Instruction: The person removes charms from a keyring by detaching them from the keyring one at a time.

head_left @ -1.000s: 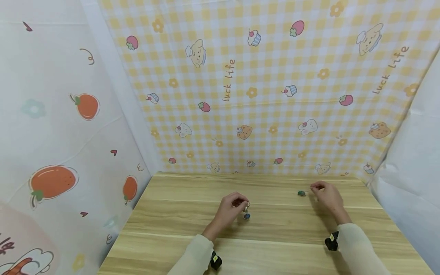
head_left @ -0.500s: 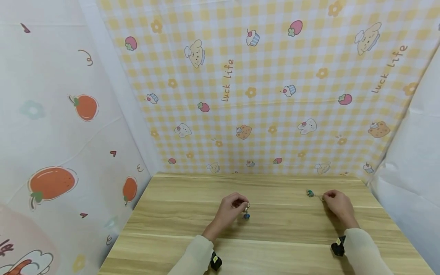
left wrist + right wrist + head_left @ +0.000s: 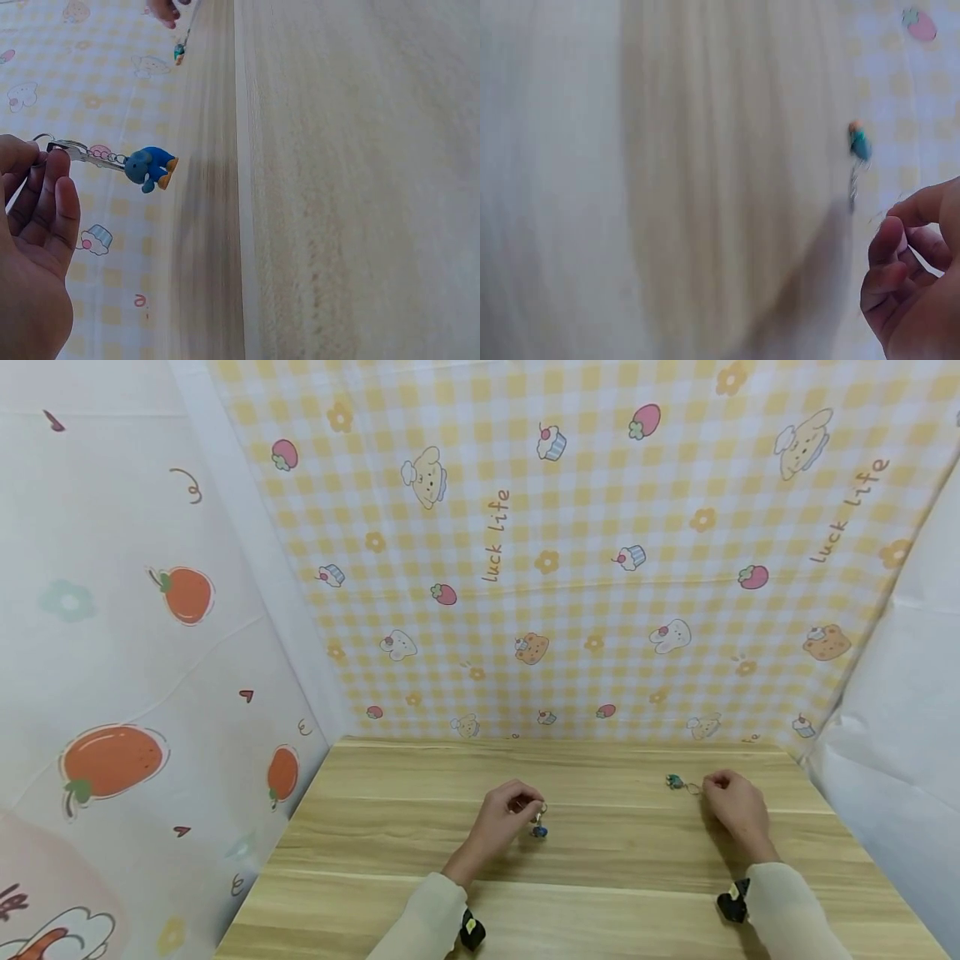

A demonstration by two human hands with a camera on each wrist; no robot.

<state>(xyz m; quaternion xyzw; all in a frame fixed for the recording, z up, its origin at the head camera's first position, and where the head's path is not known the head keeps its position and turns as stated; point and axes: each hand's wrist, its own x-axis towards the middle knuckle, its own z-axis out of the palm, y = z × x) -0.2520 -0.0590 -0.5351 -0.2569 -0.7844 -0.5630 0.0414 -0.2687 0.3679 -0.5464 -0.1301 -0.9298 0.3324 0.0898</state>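
My left hand (image 3: pixel 498 814) pinches the metal ring of a keychain (image 3: pixel 150 169). Its charm, a small blue elephant with yellow-orange feet, hangs from a short chain beside a silver clasp, above the wood. Toward the far right of the table lies a second keychain (image 3: pixel 675 782), with a teal-green and orange figure and a thin metal ring. My right hand (image 3: pixel 738 806) is just right of that ring, fingers loosely bent. In the right wrist view, a small gap shows between the fingertips (image 3: pixel 891 225) and the keychain's chain.
The wooden table (image 3: pixel 592 910) meets a yellow checked cloth wall (image 3: pixel 570 610) just behind both keychains. White printed cloth (image 3: pixel 150 652) rises on the left, and a plain white sheet (image 3: pixel 907 710) on the right.
The right hand drew the green keychain to the right, then came off its ring and rose slightly; the keychain now lies on the table. The left hand stays put, its elephant turning a little.
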